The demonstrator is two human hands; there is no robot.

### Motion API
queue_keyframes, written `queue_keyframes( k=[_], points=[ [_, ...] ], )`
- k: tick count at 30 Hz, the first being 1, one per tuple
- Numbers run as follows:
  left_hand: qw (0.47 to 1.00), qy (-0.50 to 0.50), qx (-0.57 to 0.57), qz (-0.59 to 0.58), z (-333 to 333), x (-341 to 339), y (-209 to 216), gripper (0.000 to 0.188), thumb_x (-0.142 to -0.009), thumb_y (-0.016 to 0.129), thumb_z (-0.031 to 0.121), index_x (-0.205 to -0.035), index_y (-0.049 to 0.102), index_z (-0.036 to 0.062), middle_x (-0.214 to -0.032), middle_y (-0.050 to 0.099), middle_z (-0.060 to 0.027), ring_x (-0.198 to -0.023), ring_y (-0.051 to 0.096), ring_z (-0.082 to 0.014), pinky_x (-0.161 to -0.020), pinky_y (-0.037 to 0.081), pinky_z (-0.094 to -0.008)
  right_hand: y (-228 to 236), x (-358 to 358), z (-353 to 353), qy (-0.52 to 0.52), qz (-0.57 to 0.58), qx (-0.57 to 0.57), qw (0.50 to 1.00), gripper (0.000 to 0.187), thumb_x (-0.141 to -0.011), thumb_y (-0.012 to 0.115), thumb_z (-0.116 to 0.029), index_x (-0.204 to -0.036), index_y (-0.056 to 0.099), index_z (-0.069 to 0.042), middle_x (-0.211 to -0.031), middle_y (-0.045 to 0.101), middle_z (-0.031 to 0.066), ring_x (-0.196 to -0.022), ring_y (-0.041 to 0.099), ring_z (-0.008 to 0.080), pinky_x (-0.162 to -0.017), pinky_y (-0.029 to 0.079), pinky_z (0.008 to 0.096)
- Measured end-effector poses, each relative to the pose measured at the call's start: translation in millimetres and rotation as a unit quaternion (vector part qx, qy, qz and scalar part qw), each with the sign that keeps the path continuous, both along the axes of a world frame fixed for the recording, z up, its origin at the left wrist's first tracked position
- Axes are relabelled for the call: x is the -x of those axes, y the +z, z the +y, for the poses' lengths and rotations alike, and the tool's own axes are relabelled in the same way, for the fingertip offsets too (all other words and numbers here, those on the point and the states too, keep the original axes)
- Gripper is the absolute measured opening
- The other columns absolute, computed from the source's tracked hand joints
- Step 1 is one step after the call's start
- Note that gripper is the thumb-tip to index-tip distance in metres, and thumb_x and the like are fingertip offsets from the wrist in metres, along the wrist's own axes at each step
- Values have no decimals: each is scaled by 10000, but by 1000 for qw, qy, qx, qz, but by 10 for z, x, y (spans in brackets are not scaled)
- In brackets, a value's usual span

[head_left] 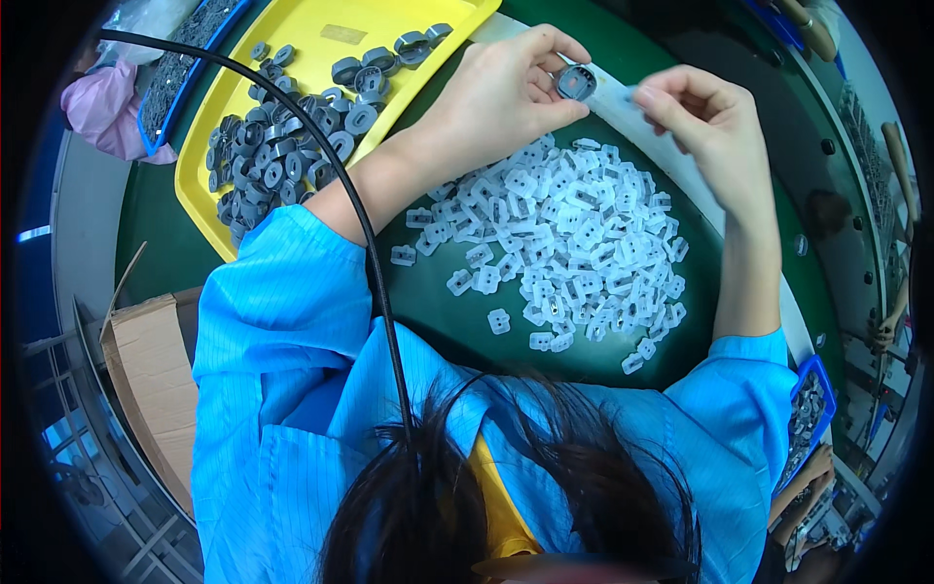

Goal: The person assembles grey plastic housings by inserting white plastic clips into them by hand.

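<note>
Dark-grey round plastic cup [578, 84] up in left hand [501, 90], pinched between thumb and fingers, just past heap of translucent white plastic pieces [586, 234]. Right hand [718, 122] near, not touching cup, thumb and index close together; kinda blurry, can't tell if they've got anything. Guessing mid fit-or-check step; next move probably calls for steady left grip, right fingertips lined up with cup. Heap's on green tabletop [443, 321], yellow plastic tray [297, 24] of grey parts [274, 175] off left.

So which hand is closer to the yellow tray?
The left. The left hand, holding a round grey part, is just right of the yellow tray. The right hand is farther off, to the right of the left hand.
</note>
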State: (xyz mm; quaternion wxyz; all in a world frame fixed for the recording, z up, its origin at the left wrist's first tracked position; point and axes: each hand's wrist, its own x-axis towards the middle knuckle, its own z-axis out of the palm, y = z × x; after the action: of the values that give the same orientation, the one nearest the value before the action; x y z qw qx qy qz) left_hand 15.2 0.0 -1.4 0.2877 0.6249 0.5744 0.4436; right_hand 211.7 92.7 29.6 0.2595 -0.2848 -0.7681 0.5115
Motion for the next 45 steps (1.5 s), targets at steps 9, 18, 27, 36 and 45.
queue_keyframes(
  k=[9,18,27,36,45],
  points=[
    [999,-13,3,37,-58,-28,28,391,-791,722,63,-1149,578,-3,-909,646,-42,-737,607,-51,-697,520,-216,-147,299,-210,-53,-22,-215,975,161,-808,691,-179,-847,676,-24,-723,656,83,-603,596,154,-558,454,275],
    [990,-101,91,-48,-59,91,69,385,-834,663,17,-1197,543,-27,-898,632,-48,-865,642,-96,-748,515,-224,-135,219,-197,-42,-15,-351,935,134,-799,679,-156,-808,655,-25,-699,627,72,-694,598,187,-621,470,290],
    [996,38,-57,50,-40,-109,11,315,-757,731,-31,-1006,538,-22,-938,638,-82,-838,643,-104,-757,549,-222,-289,265,-190,-88,44,-11,995,222,-807,691,-210,-830,671,10,-660,635,43,-591,546,77,-564,436,244],
    [987,27,-107,118,-80,-88,-2,302,-749,751,9,-977,556,-22,-911,647,-80,-806,648,-109,-728,550,-236,-211,227,-186,-28,-6,-91,995,211,-796,706,-207,-827,671,-1,-631,605,33,-586,530,82,-557,432,259],
    [988,7,-112,103,-95,-137,15,314,-741,760,35,-994,576,-1,-840,653,-63,-783,654,-115,-710,551,-234,-343,204,-75,28,93,136,986,164,-810,716,-159,-915,697,-35,-786,671,2,-669,562,30,-579,419,176]
  ],
)
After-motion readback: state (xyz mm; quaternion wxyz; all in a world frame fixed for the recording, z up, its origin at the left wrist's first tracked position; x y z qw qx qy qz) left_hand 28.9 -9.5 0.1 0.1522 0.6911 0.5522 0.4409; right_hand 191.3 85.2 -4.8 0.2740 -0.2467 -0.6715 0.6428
